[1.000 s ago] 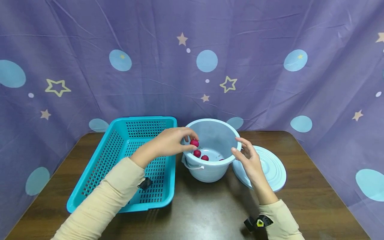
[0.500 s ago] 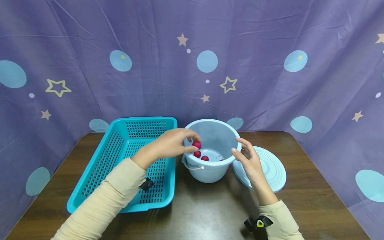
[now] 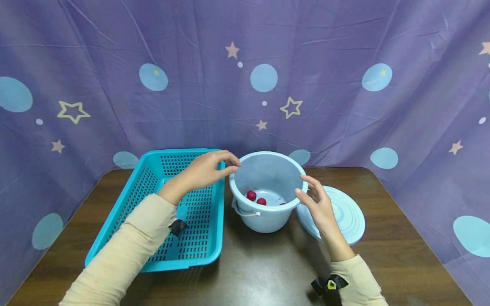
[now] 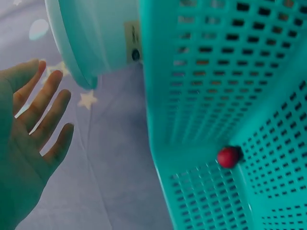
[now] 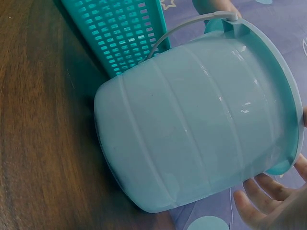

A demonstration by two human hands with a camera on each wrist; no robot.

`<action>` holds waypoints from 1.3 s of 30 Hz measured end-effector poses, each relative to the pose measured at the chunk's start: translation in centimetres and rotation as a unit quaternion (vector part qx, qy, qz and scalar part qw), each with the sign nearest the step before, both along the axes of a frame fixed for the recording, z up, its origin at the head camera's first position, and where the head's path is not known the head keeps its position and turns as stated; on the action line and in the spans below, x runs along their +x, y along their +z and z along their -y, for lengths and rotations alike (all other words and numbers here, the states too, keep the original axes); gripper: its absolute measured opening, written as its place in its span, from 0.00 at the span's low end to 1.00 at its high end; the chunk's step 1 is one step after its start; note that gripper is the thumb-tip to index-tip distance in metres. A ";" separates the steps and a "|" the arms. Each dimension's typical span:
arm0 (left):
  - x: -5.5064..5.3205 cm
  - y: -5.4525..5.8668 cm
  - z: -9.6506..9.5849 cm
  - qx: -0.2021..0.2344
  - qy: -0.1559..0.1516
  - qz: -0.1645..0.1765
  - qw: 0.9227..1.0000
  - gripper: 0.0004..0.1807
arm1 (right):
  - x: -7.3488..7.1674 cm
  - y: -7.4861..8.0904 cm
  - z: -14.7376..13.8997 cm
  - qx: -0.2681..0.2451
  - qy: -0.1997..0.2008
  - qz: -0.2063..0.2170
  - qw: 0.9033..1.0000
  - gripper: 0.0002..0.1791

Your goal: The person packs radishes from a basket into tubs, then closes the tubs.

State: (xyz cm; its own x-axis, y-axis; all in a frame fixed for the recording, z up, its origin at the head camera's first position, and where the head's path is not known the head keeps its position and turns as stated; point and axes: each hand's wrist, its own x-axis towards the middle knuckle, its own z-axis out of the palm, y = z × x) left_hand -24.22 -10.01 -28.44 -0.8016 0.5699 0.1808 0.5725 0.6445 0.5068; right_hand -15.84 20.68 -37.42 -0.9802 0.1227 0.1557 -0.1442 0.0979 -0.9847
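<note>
My left hand (image 3: 208, 170) is over the right side of the turquoise basket (image 3: 220, 238), fingertips close to the pale blue bucket's (image 3: 268, 219) left rim. In the left wrist view its fingers are spread and nothing lies in the palm. A small round red radish-like thing (image 4: 229, 157) sits in a corner of the basket there; my left arm and hand cover part of the basket in the head view. My right hand (image 3: 320, 208) grips the bucket's right rim, thumb over the edge and other fingers outside. Red radish-like pieces (image 3: 261, 201) lie on the bucket's floor.
A round pale blue lid (image 3: 346, 214) lies flat on the wooden table (image 3: 252, 272), right of the bucket and partly behind my right hand. The bucket's handle (image 3: 249, 214) hangs down its front. A purple patterned curtain (image 3: 321, 110) rises behind the table.
My left hand has left the bucket and moved left and up over the basket. The red radish-like piece it was pinching is no longer in its fingers. My right hand stays put.
</note>
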 end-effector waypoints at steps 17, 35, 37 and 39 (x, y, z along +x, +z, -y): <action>-4.1 -3.8 3.3 -0.010 0.098 0.006 0.995 0.11 | 0.0 0.0 0.0 0.003 0.000 0.004 1.000 0.26; -7.5 -9.1 5.0 -0.055 0.202 0.032 0.977 0.16 | 0.0 -0.1 0.0 0.003 -0.004 0.004 1.000 0.26; -7.7 -9.6 5.0 -0.057 0.211 0.043 0.975 0.17 | 0.0 -0.1 -0.1 0.003 -0.004 0.004 1.000 0.26; -7.8 -10.0 5.2 -0.059 0.216 0.051 0.973 0.18 | 0.0 -0.1 -0.1 0.005 -0.003 0.005 1.000 0.26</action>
State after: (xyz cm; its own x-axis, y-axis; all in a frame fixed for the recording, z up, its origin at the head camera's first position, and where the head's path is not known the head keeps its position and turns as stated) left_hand -32.01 -15.18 -38.48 -0.9813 0.1881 0.0408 0.1859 0.8714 0.4540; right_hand -15.87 20.78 -37.50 -0.9810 0.1268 0.1466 -0.1333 0.1077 -0.9852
